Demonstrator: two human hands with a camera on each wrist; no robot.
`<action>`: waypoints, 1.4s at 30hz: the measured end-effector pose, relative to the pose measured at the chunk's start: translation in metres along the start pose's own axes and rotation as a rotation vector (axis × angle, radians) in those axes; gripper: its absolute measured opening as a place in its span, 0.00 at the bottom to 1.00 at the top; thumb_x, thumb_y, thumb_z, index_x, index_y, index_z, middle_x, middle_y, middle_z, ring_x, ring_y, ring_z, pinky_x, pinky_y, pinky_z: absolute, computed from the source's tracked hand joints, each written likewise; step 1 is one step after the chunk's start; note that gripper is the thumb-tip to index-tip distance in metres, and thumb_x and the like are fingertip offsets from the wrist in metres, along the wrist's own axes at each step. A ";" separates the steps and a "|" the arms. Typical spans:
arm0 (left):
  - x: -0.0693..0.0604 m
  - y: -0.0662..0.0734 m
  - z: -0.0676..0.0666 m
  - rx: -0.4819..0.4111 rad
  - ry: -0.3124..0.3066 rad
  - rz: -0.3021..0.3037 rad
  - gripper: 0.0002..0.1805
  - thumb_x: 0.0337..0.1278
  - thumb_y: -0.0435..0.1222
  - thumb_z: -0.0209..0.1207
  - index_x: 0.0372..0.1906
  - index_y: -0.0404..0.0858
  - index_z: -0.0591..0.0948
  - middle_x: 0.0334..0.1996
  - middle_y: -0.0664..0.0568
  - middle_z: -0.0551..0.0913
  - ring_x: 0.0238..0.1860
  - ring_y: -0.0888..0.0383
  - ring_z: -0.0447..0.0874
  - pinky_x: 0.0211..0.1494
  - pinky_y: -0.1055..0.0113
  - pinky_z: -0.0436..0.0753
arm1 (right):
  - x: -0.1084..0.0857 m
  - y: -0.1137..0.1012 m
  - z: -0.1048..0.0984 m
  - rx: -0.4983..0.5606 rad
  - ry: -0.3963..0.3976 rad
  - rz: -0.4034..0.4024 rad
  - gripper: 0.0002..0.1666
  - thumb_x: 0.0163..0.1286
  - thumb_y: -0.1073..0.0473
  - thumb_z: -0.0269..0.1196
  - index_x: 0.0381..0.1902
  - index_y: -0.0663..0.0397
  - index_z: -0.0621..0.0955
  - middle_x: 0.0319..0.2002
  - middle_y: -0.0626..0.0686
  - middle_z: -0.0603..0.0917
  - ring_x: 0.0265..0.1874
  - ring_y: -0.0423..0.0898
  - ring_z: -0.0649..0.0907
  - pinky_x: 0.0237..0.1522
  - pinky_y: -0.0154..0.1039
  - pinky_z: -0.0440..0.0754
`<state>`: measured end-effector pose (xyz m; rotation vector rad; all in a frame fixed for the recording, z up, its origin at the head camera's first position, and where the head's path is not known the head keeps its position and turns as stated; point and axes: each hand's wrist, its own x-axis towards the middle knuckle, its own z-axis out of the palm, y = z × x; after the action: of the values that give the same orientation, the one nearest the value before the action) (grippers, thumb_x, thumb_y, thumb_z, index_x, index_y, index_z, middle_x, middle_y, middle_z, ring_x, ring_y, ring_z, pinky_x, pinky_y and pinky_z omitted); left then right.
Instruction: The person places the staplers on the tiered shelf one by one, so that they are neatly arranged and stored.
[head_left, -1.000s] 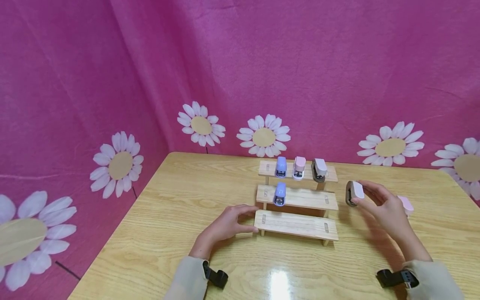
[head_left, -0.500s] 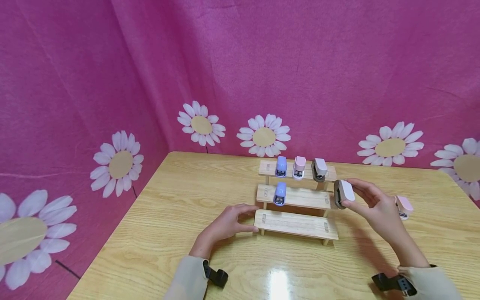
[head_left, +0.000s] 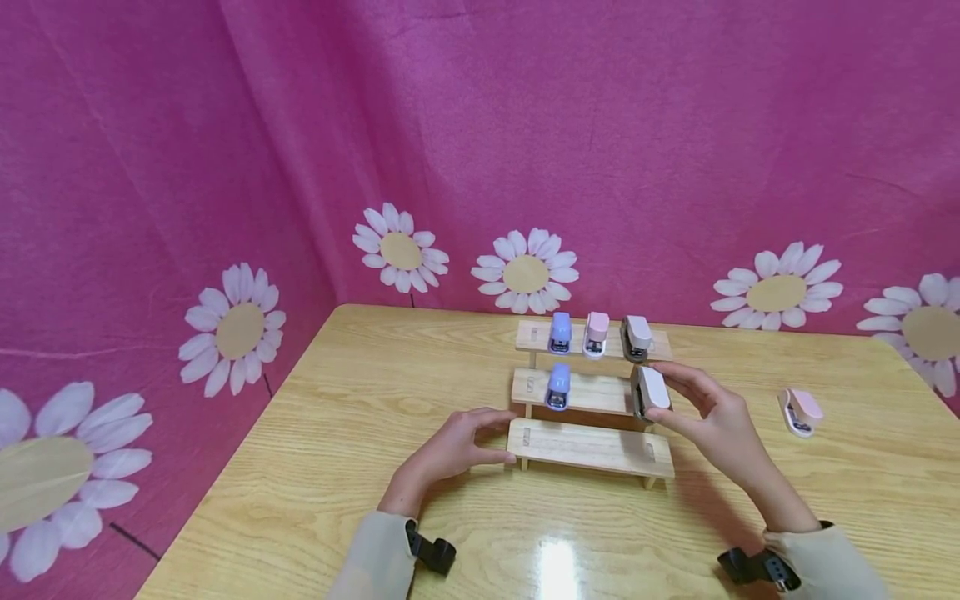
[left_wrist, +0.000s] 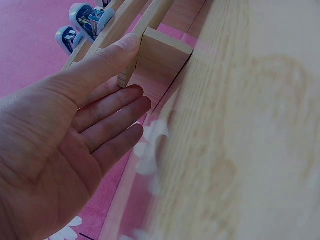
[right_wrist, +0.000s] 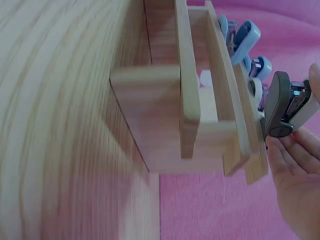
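A three-step wooden stand [head_left: 585, 447] rests on the table. My right hand [head_left: 712, 425] pinches a small white-and-grey stapler [head_left: 654, 390] between thumb and fingers at the right part of the middle step; in the right wrist view this stapler [right_wrist: 281, 107] appears above the boards. Whether its base touches the step cannot be told. On the middle step's left side sits a blue stapler [head_left: 558, 387]. Along the top step stand a blue stapler [head_left: 560, 332], a pink stapler [head_left: 596, 334] and a white-and-grey stapler [head_left: 637, 337]. My left hand [head_left: 453, 447], fingers extended, touches the bottom step's left end with its thumb [left_wrist: 127, 45].
Another pink stapler [head_left: 802, 412] lies on the table to the right of my right hand. Behind the wooden table [head_left: 360, 375] hangs a magenta cloth [head_left: 600, 142] printed with large daisies, which also covers the left side.
My right hand has carried the white-and-grey stapler leftward from beside the stand to the middle step. The pink stapler on the table has come into full view. My left hand stays put.
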<state>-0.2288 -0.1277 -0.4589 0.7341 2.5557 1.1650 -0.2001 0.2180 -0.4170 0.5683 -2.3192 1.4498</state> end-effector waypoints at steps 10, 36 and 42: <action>0.000 0.000 0.000 -0.003 -0.002 -0.007 0.33 0.55 0.46 0.68 0.67 0.46 0.74 0.65 0.51 0.78 0.68 0.53 0.73 0.73 0.53 0.72 | 0.006 -0.003 0.024 0.067 -0.029 0.009 0.32 0.57 0.71 0.70 0.60 0.65 0.75 0.58 0.41 0.80 0.57 0.22 0.76 0.55 0.22 0.79; -0.001 0.000 0.000 0.013 -0.002 -0.006 0.33 0.55 0.46 0.68 0.67 0.46 0.74 0.65 0.52 0.78 0.68 0.53 0.73 0.72 0.53 0.73 | 0.016 -0.005 0.050 -0.121 -0.006 0.045 0.34 0.58 0.59 0.73 0.63 0.51 0.77 0.57 0.60 0.83 0.48 0.16 0.75 0.48 0.13 0.76; 0.000 0.000 -0.001 0.011 0.001 0.004 0.33 0.55 0.46 0.68 0.67 0.46 0.74 0.64 0.52 0.78 0.67 0.53 0.74 0.72 0.53 0.73 | 0.018 -0.004 0.052 -0.192 -0.009 0.075 0.33 0.59 0.55 0.72 0.62 0.50 0.77 0.56 0.58 0.84 0.47 0.22 0.77 0.47 0.14 0.75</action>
<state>-0.2289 -0.1280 -0.4582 0.7414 2.5648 1.1529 -0.2173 0.1666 -0.4265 0.4384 -2.4754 1.2392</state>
